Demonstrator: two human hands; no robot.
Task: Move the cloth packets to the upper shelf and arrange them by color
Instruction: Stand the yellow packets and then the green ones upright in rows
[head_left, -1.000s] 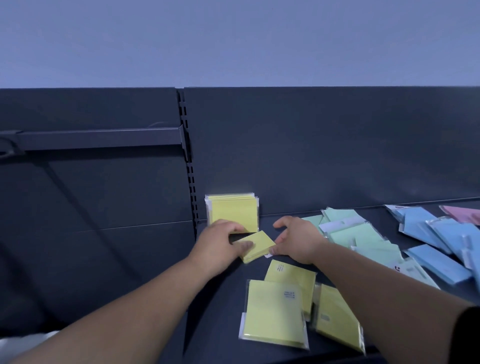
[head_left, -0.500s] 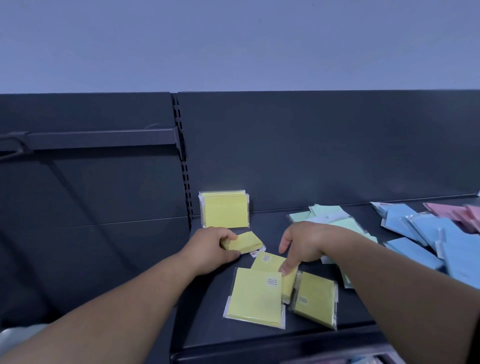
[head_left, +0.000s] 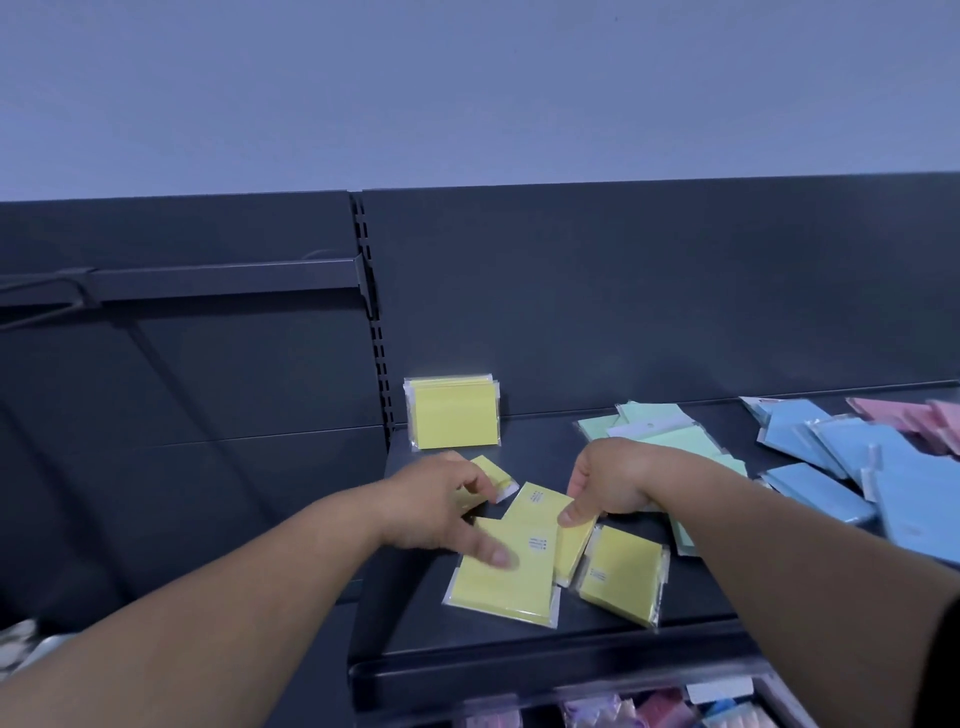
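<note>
Several yellow packets stand upright in a stack (head_left: 454, 415) against the back panel of the upper shelf (head_left: 545, 441). My left hand (head_left: 441, 509) grips a small yellow packet (head_left: 493, 474) in curled fingers, and its thumb reaches over the front-left yellow packet (head_left: 504, 587). My right hand (head_left: 608, 483) pinches the top right corner of the middle yellow packet (head_left: 535, 506), with the thumb on top. A third flat yellow packet (head_left: 621, 582) lies to the right, near the shelf's front edge.
Green packets (head_left: 654, 421) lie loose behind my right hand, with blue packets (head_left: 810, 431) and pink packets (head_left: 904, 415) further right. A lower bin (head_left: 649, 712) holds more packets. A dark bar (head_left: 208, 275) crosses the left bay.
My left hand has drawn back toward the shelf front with the small yellow packet. My right hand moved from beside that packet onto the middle yellow packet.
</note>
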